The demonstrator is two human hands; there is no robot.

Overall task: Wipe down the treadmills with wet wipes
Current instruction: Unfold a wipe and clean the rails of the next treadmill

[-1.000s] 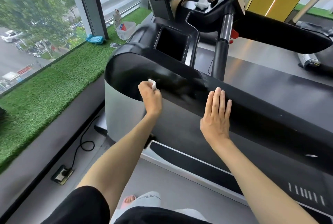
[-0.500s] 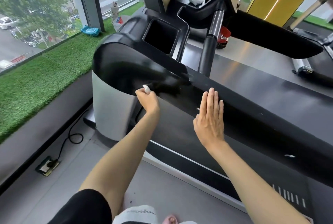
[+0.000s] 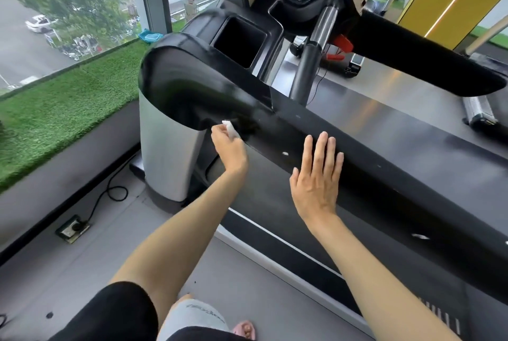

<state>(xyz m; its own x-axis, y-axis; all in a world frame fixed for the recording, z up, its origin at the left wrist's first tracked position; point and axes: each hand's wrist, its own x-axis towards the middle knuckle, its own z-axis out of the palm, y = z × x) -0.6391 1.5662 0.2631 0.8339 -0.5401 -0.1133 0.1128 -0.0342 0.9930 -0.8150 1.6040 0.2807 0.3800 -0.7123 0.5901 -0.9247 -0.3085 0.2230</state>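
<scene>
Fingers of left hand (image 3: 230,151) hidden, wet wipe (image 3: 229,128) half-covered.

Black short sleeve (image 3: 118,310) on left arm; grey leg garment (image 3: 192,316) (dark lettering, unreadable); pink sandal (image 3: 242,324).

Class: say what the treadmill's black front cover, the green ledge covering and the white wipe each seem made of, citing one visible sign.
Black front cover: probably glossy moulded plastic; it mirrors window light. Green ledge covering: artificial turf, short uniform blades. White wipe: perhaps nonwoven cloth, crumpled in the left hand.
</scene>
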